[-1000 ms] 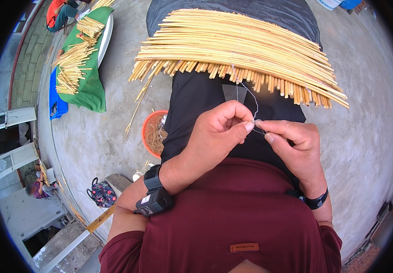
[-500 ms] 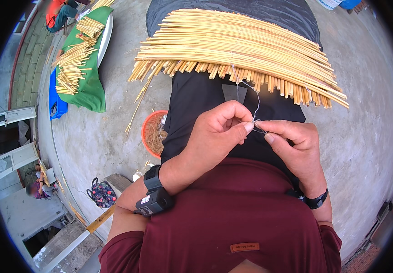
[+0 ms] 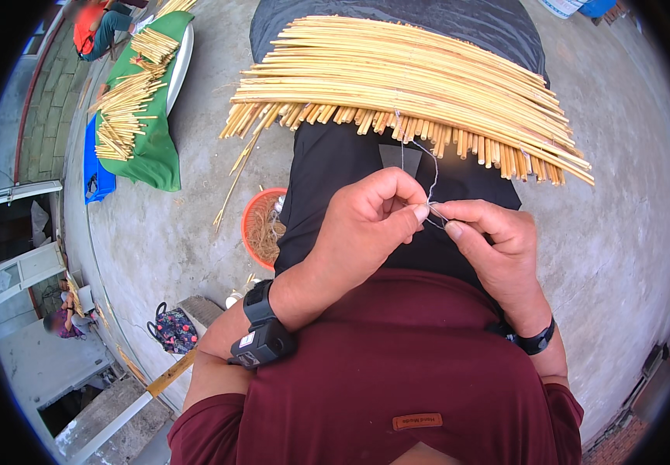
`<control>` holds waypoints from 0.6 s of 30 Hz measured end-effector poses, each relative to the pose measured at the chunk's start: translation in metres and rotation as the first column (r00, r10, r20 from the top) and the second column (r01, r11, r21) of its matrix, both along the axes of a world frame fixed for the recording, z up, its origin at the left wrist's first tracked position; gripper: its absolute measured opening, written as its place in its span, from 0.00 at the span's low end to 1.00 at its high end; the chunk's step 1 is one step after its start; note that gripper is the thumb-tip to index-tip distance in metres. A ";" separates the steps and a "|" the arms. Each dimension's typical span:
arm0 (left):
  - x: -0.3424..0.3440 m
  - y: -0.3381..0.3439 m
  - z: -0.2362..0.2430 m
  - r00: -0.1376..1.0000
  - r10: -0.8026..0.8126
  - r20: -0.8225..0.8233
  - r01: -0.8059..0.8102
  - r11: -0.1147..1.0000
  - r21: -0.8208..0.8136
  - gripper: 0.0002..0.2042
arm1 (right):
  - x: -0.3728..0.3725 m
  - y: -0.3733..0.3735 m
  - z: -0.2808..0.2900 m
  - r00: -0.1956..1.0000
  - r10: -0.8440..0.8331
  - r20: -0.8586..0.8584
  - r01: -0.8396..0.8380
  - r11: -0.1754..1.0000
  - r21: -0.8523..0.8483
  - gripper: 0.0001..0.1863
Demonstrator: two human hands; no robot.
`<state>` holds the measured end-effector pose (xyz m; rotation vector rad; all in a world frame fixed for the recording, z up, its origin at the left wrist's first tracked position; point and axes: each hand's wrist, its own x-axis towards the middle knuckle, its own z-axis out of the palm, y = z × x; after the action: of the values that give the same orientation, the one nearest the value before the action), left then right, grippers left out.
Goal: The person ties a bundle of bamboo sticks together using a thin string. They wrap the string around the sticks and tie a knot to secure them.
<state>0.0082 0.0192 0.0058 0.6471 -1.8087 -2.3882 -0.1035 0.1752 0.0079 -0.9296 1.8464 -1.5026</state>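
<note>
A mat of pale yellow reed stalks (image 3: pixel 405 74) lies across my knees, its stalks running left to right with more stalk ends sticking out along the near edge. A thin whitish string (image 3: pixel 434 167) hangs from that edge toward me in two strands. My left hand (image 3: pixel 374 217) pinches the string between thumb and forefinger. Close beside it, my right hand (image 3: pixel 494 240) pinches the string too, thumb against forefinger, with a small loop between the two hands. Whether the loop is knotted is too small to tell.
An orange basin (image 3: pixel 248 232) of brown fibre stands on the concrete floor by my left leg. Farther left, reed bundles (image 3: pixel 129 112) lie on a green cloth (image 3: pixel 160 155) beside a blue crate (image 3: pixel 101 182). Two people sit at the left. A floral bag (image 3: pixel 174 329) rests near my left elbow.
My right hand has shifted slightly left and its fingers sit closer to my left hand. The string strands have swung a little left. The reed mat stays in place.
</note>
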 end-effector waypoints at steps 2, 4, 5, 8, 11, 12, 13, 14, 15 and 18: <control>-0.001 0.000 -0.001 1.000 0.026 -0.015 -0.026 0.999 0.046 0.01 | 0.001 -0.001 -0.002 1.000 -0.008 -0.013 0.008 1.000 -0.002 0.10; -0.002 0.000 -0.002 0.998 0.046 -0.033 -0.042 0.992 0.117 0.01 | 0.000 -0.003 -0.005 0.995 -0.006 -0.100 0.000 0.998 -0.066 0.10; -0.002 0.000 -0.003 0.998 0.053 -0.045 -0.045 0.985 0.164 0.01 | -0.001 -0.004 -0.007 0.989 -0.008 -0.145 -0.006 0.996 -0.093 0.10; -0.001 -0.002 -0.004 0.998 0.042 -0.042 -0.032 0.975 0.219 0.01 | -0.007 -0.003 -0.008 0.966 0.043 -0.253 -0.069 0.993 -0.095 0.10; -0.001 -0.005 -0.005 0.999 0.033 -0.041 -0.023 0.974 0.223 0.01 | -0.009 -0.003 -0.008 0.945 0.055 -0.321 -0.073 0.996 -0.045 0.10; -0.001 -0.005 -0.005 0.999 0.032 -0.044 -0.022 0.974 0.224 0.01 | -0.010 -0.003 -0.008 0.939 0.065 -0.336 -0.094 0.993 -0.069 0.10; -0.001 -0.005 -0.005 0.999 0.024 -0.044 -0.013 0.974 0.226 0.01 | -0.012 -0.004 -0.008 0.933 0.085 -0.349 -0.121 0.989 -0.083 0.10; -0.001 -0.005 -0.006 0.999 0.014 -0.044 -0.004 0.973 0.229 0.01 | -0.013 -0.004 -0.008 0.929 0.100 -0.357 -0.142 0.986 -0.093 0.10; -0.001 -0.006 -0.006 0.999 0.003 -0.040 0.007 0.973 0.230 0.01 | -0.013 -0.005 -0.009 0.936 0.090 -0.339 -0.131 0.986 -0.101 0.10; -0.001 -0.007 -0.007 1.000 0.012 -0.029 -0.005 0.970 0.244 0.01 | -0.012 -0.006 -0.011 0.957 0.074 -0.279 -0.110 0.987 -0.116 0.10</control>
<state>0.0068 0.0118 -0.0014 0.6337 -1.5100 -2.6239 -0.1159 0.1697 -0.0036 -1.3262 1.8796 -1.5134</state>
